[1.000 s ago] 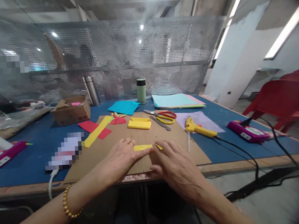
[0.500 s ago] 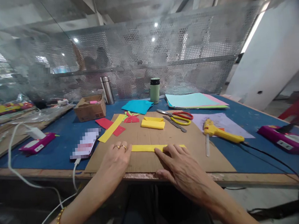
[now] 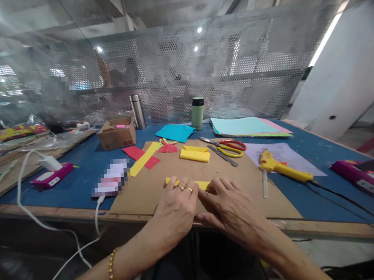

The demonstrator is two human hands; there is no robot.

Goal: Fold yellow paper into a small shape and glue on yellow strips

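A yellow paper strip lies crosswise on the brown cardboard sheet near the table's front edge. My left hand rests on the strip's left half, fingers laid over it and pressing down, two rings on them. Right beside it, my right hand is open, with its fingers bent on the strip's right half and its thumb apart nearer to me. Most of the strip is hidden under both hands. Just beyond lies a folded yellow paper piece. Another yellow strip crosses a red paper strip to the left.
Scissors, a grey knife-like blade and a yellow glue gun lie to the right. A phone with a white cable is at left. A carton, a green bottle and coloured sheets stand or lie behind.
My left hand has slid right along the yellow strip until it is next to my right hand. My right hand stays on the strip. The view has shifted slightly.
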